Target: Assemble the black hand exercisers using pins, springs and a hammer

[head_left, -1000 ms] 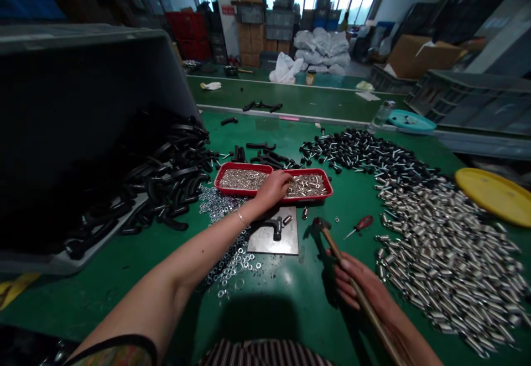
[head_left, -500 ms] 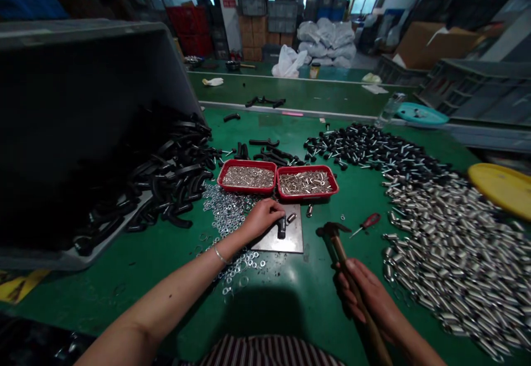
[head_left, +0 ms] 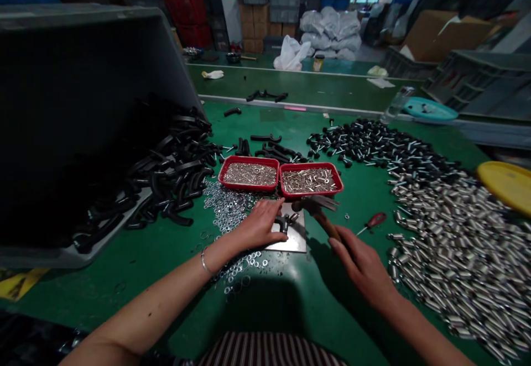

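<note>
My left hand (head_left: 262,225) is at the metal plate (head_left: 296,240), with thumb and fingers around a small black curved part (head_left: 283,223). A small shiny metal cylinder (head_left: 293,218) touches or lies close to that part's right side. My right hand (head_left: 359,263) grips the wooden handle of a hammer (head_left: 317,208). The hammer's head is raised over the right edge of the plate, beside the black part. Behind the plate stand two red trays: the left tray (head_left: 249,189) contains tiny metal pieces, the right tray (head_left: 312,194) small metal pins.
Silver rings (head_left: 232,208) lie scattered left of the plate. Black curved parts (head_left: 178,189) spill from a big grey bin (head_left: 176,59) at the left. At the right are a red screwdriver (head_left: 376,219), heaped metal cylinders (head_left: 460,255), black-headed screws (head_left: 373,142) and a yellow lid (head_left: 508,183).
My right hand has lifted the hammer up and left toward the plate. The black part is turned differently, and my left thumb has moved to its near side. The view has shifted slightly.
</note>
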A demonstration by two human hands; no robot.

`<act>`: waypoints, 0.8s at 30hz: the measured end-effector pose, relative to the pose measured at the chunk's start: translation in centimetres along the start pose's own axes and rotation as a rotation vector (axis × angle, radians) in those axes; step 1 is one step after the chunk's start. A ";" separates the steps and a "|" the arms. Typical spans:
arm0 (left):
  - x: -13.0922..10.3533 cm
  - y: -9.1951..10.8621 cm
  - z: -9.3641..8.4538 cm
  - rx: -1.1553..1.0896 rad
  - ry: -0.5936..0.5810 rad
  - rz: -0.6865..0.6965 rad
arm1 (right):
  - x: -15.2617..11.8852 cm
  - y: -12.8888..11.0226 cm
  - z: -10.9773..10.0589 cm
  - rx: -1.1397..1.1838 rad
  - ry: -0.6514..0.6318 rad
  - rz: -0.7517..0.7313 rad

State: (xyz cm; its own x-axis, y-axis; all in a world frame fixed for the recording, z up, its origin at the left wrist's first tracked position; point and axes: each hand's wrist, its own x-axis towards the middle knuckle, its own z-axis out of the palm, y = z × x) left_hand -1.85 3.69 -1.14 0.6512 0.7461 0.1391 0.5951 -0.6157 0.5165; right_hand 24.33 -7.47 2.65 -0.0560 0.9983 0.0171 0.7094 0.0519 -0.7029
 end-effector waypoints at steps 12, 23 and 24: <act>-1.2 0.3 -0.7 -0.101 -0.043 -0.067 | -0.9 4.7 2.8 0.033 -0.024 0.222; 8.6 -16.3 -14.8 0.315 0.149 -0.416 | 7.5 1.7 5.5 -0.292 -0.232 -0.338; 9.5 -17.5 -14.9 0.347 0.112 -0.396 | 8.1 1.6 5.6 -0.308 -0.255 -0.319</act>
State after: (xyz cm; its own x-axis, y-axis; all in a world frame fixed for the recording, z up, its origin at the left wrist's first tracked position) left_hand -13.13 25.31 3.76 0.3020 0.9491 0.0891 0.9180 -0.3148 0.2412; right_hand 21.10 0.51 -2.30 -0.4459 0.8951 -0.0049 0.8012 0.3966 -0.4480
